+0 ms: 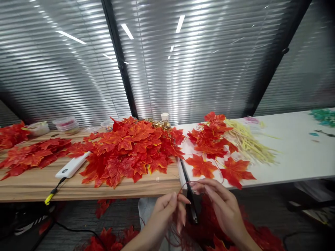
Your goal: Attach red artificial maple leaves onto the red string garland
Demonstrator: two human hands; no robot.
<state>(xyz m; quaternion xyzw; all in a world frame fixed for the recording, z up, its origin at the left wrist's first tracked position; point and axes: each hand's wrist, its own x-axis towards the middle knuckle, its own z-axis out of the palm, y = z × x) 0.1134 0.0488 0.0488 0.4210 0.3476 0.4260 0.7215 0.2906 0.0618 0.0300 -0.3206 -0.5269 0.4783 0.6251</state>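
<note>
A thin dark-red cord (185, 184) arcs between my two hands at the front edge of the tables. My left hand (167, 211) pinches one part of it between thumb and forefinger. The fingertips of my right hand (221, 200) are closed on the cord a little higher and to the right. More loose strands dangle below my left hand. Just beyond my right hand, red artificial maple leaves (237, 170) lie on the white table, with thin red cord among them. A large heap of similar leaves (131, 146) covers part of the wooden table to the left.
Left of the heap lies a white power bank (72, 165) with a cable plugged in. Pale yellow strips (250, 143) are bunched on the white table (290, 150). Plastic tubs (66, 124) and a paper cup (164, 116) stand at the back. More red leaves (107, 240) are below table level.
</note>
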